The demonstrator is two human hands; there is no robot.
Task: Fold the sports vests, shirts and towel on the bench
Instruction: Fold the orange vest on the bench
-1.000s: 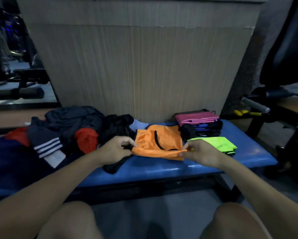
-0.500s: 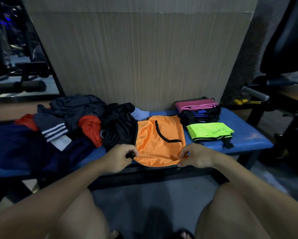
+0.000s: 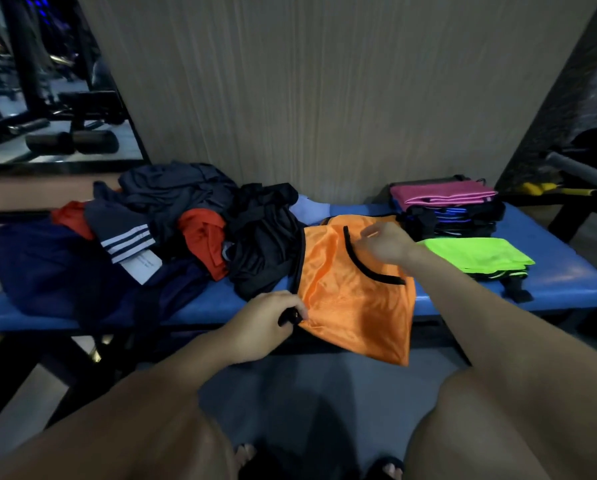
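Orange vest (image 3: 352,299) lies on the blue tabletop (image 3: 567,285), its near edge drooping over the front lip, and both hands are at it. The left hand (image 3: 266,323) pinches the vest's near left corner, fingers curled round a dark bit of trim that is mostly hidden inside the grip. The right hand (image 3: 387,244) hovers at the black-edged neckline, motion-blurred; whether its fingers touch the cloth, or are curled or loose, I cannot tell. Half a second ago that right hand was holding the near right corner, and it has since let go and reached up to the collar, so the free corner now hangs off the tabletop; the left hand keeps its hold. Just right of the vest sits one folded lime-green vest (image 3: 473,254), a black strap trailing from under it. Behind that stands one folded stack (image 3: 446,209) with a pink piece on top and dark pieces with blue stripes below, too dim to count. Left of the vest is one unfolded heap (image 3: 172,230): black, red and navy pieces tangled together, one with three white stripes, the far left lost in shadow. Two bare knees fill the bottom edge, cut off.
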